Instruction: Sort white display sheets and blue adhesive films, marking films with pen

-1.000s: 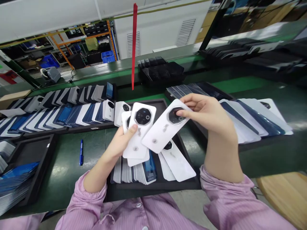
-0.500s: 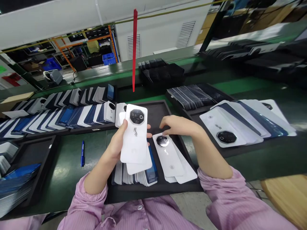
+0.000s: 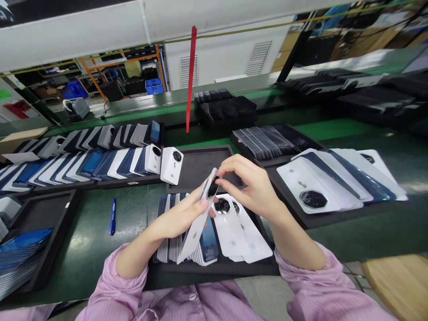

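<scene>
My left hand (image 3: 185,211) is closed around white phone back covers (image 3: 195,232), tilted nearly edge-on above the tray. At their top edge, by the dark camera ring, my right hand (image 3: 249,185) pinches with thumb and forefinger. Below lie white phone back covers (image 3: 232,234) with round camera rings, fanned out in the black tray (image 3: 244,266). Left of these stands a row of white and blue covers (image 3: 167,249), partly hidden by my left hand and what it holds. How many covers I hold is hard to see.
A blue pen (image 3: 113,217) lies on the green bench (image 3: 92,232). Long rows of covers (image 3: 110,162) fill trays at the left. More white and blue covers (image 3: 321,187) lie overlapped at the right. A red strip (image 3: 191,80) hangs ahead. Dark covers (image 3: 270,140) sit behind.
The covers in my left hand have turned from facing me to nearly edge-on. My right hand has moved from above the fanned covers to their top edge.
</scene>
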The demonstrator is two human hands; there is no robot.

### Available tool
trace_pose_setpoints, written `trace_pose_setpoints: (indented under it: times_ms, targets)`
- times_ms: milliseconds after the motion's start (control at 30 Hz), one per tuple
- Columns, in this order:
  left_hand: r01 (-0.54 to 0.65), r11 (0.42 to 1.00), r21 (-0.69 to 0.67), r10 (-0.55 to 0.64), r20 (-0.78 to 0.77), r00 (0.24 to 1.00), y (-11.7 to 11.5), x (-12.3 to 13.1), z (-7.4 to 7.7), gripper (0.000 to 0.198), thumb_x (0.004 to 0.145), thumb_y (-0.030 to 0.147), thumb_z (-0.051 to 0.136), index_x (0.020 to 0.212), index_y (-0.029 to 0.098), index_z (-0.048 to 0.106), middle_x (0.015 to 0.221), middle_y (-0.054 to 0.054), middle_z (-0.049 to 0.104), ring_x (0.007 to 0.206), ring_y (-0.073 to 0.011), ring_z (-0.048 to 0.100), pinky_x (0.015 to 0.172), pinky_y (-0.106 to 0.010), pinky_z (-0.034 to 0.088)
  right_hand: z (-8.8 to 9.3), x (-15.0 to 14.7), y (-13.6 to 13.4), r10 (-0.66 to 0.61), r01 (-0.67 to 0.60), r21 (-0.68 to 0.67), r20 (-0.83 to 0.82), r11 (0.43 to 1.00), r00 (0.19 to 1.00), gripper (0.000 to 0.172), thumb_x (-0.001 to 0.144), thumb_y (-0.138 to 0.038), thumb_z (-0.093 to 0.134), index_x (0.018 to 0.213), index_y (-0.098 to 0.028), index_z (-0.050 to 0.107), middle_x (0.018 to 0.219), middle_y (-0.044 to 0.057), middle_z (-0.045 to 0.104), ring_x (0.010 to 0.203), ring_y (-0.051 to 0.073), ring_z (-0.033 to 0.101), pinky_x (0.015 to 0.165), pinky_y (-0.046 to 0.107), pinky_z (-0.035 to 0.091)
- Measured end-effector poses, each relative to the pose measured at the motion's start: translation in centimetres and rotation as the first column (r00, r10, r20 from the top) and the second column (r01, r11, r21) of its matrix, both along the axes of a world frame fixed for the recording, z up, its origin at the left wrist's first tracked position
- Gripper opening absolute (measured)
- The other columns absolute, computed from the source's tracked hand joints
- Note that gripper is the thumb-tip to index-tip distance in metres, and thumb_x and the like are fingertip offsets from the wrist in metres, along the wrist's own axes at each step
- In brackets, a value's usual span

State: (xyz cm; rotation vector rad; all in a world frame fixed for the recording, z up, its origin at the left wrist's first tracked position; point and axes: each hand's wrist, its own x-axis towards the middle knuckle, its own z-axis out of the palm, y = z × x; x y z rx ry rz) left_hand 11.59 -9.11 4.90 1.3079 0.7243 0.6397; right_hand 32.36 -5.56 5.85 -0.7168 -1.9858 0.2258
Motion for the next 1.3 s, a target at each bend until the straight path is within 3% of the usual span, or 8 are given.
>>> trace_pose_setpoints:
  times_ms: [200, 300, 400, 500, 567, 633, 800, 1300]
  targets:
    - [0.008, 1.000, 0.027, -0.009, 0.025, 1.000, -0.3, 0.1, 0.0, 0.070, 0.088, 0.070, 0.056, 0.135, 0.019, 0.058, 0.093, -0.009, 0.065, 0.087, -0.0215, 0.064, 0.063, -0.024, 0.050, 0.5, 0.3, -0.7, -0.028, 0.029, 0.046, -0.010, 0.999, 1.000, 0.015, 0.090, -0.009, 0.065, 0.085, -0.022, 0.061, 0.086, 0.002, 0.063, 0.079, 0.016, 0.065, 0.069, 0.029, 0.054]
    - [-0.012, 0.990, -0.139, 0.034, 0.158, 0.987, -0.6, 0.2, -0.4, 0.069, 0.083, 0.072, 0.062, 0.123, 0.016, 0.064, 0.090, -0.008, 0.068, 0.076, -0.0195, 0.065, 0.063, -0.027, 0.052, 0.5, 0.3, -0.9, -0.076, 0.064, 0.185, 0.058, 0.981, 0.995, 0.017, 0.090, -0.005, 0.063, 0.085, -0.021, 0.062, 0.087, 0.004, 0.065, 0.079, 0.018, 0.065, 0.069, 0.031, 0.053]
    - [0.027, 0.942, -0.334, 0.105, 0.370, 0.923, -0.9, 0.0, -0.5, 0.075, 0.077, 0.076, 0.065, 0.114, 0.011, 0.068, 0.093, -0.011, 0.071, 0.074, -0.0216, 0.067, 0.067, -0.031, 0.053, 0.4, 0.5, -1.0, 0.056, -0.084, 0.294, 0.099, 0.952, 0.993, 0.016, 0.091, -0.006, 0.062, 0.086, -0.021, 0.063, 0.087, 0.005, 0.070, 0.082, 0.020, 0.067, 0.072, 0.035, 0.054]
    - [0.154, 0.909, -0.388, 0.083, 0.529, 0.844, -1.3, -0.5, -0.2, 0.080, 0.074, 0.074, 0.069, 0.119, 0.009, 0.067, 0.096, -0.013, 0.072, 0.078, -0.0232, 0.069, 0.072, -0.031, 0.053, 0.4, 0.9, -1.0, 0.229, -0.173, 0.216, -0.271, 0.961, 0.935, 0.014, 0.090, -0.009, 0.063, 0.088, -0.023, 0.063, 0.080, 0.001, 0.067, 0.074, 0.018, 0.066, 0.065, 0.033, 0.056]
    - [0.207, 0.901, -0.382, 0.061, 0.582, 0.811, -1.7, -0.7, 0.1, 0.083, 0.073, 0.073, 0.070, 0.125, 0.009, 0.066, 0.097, -0.012, 0.072, 0.081, -0.0233, 0.069, 0.074, -0.031, 0.052, 0.6, 1.1, -0.9, 0.170, -0.146, 0.089, -0.601, 0.985, 0.781, 0.011, 0.089, -0.014, 0.069, 0.087, -0.023, 0.063, 0.074, 0.000, 0.064, 0.063, 0.015, 0.062, 0.057, 0.031, 0.053]
    - [0.222, 0.896, -0.385, 0.062, 0.604, 0.795, -2.0, -0.8, 0.3, 0.083, 0.072, 0.073, 0.071, 0.126, 0.009, 0.066, 0.099, -0.012, 0.072, 0.081, -0.0233, 0.069, 0.075, -0.031, 0.052, 0.9, 1.3, -0.6, 0.035, -0.147, -0.074, -0.776, 0.986, 0.630, 0.016, 0.083, -0.022, 0.080, 0.082, -0.023, 0.063, 0.072, -0.001, 0.063, 0.057, 0.013, 0.057, 0.053, 0.029, 0.050]
    - [0.207, 0.891, -0.404, 0.073, 0.577, 0.813, -2.3, -0.6, 0.5, 0.086, 0.064, 0.072, 0.076, 0.122, 0.010, 0.069, 0.095, -0.013, 0.072, 0.077, -0.0235, 0.067, 0.074, -0.032, 0.051, 1.5, 1.1, 0.0, -0.154, -0.243, -0.307, -0.854, 0.920, 0.497, 0.033, 0.065, -0.031, 0.095, 0.069, -0.022, 0.063, 0.064, -0.003, 0.057, 0.055, 0.009, 0.048, 0.051, 0.024, 0.045]
    - [0.197, 0.918, -0.344, 0.039, 0.574, 0.818, -2.3, -0.5, 0.5, 0.083, 0.067, 0.074, 0.072, 0.121, 0.011, 0.069, 0.096, -0.012, 0.071, 0.080, -0.0213, 0.065, 0.076, -0.031, 0.051, 1.2, 0.8, -0.1, -0.192, -0.303, -0.363, -0.860, 0.881, 0.473, 0.031, 0.062, -0.023, 0.095, 0.071, -0.020, 0.065, 0.070, -0.001, 0.063, 0.059, 0.009, 0.054, 0.060, 0.023, 0.054]
